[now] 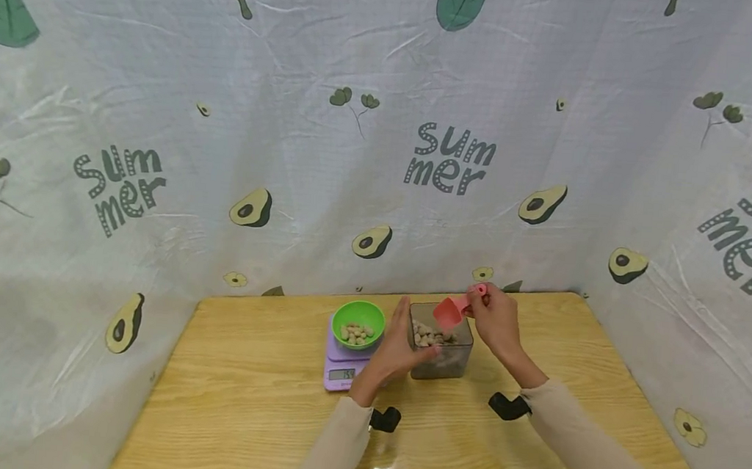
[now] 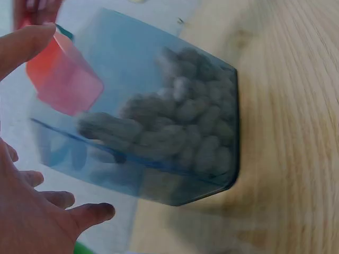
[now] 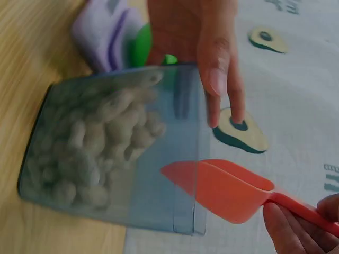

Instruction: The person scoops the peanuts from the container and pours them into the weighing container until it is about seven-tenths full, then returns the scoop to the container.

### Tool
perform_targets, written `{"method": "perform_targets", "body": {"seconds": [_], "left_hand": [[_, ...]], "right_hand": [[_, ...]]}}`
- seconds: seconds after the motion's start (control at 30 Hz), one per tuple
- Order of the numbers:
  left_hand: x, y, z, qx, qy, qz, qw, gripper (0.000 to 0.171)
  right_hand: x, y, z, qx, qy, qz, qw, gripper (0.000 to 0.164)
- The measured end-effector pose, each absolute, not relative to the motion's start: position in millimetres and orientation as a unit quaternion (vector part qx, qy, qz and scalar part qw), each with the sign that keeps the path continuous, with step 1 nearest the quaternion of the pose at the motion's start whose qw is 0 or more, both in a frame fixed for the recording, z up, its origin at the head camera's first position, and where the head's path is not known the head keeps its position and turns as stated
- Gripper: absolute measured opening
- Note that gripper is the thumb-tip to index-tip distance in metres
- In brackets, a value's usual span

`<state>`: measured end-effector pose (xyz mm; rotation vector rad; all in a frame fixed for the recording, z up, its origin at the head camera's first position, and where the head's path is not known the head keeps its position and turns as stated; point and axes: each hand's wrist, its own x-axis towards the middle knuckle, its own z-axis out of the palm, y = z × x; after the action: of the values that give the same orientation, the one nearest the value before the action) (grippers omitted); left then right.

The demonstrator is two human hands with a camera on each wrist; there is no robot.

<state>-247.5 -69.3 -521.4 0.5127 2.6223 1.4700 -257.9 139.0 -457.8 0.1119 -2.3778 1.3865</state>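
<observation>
My right hand (image 1: 497, 319) pinches the handle of a pink-red scoop (image 1: 448, 313). The scoop's bowl dips just inside the mouth of a clear, grey-tinted box (image 1: 440, 366); nothing shows in the scoop. Unshelled peanuts (image 2: 185, 127) lie in the lower part of the box. At the box's left side is my left hand (image 1: 399, 348), fingers spread and fairly straight, thumb reaching across the front near the rim. Whether it touches the box I cannot tell. Left of that hand, a green bowl (image 1: 360, 307) holds several peanuts (image 1: 356, 334).
Under the bowl stands a purple kitchen scale (image 1: 339, 352) with a lit display, partly behind my left hand. All of it rests on a wooden table (image 1: 237, 393). A white cloth (image 1: 316, 156) printed with avocados hangs behind the table and at its sides.
</observation>
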Motion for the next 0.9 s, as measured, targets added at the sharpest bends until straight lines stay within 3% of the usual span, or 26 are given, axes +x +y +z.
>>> {"method": "perform_targets", "body": {"seconds": [0.37,0.9], "left_hand": [[-253.4,-63.5,-539.0,0.14,0.857,0.488,0.083,0.109],[-257.2,-59.9,-532.9,0.149,0.854,0.495,0.054,0.107]], "right_hand": [[-273.9,121.9,-487.6,0.169,-0.942,0.235,0.17,0.018],[-278.3,115.7,-483.2,0.168,-0.956,0.204,0.128,0.019]]}}
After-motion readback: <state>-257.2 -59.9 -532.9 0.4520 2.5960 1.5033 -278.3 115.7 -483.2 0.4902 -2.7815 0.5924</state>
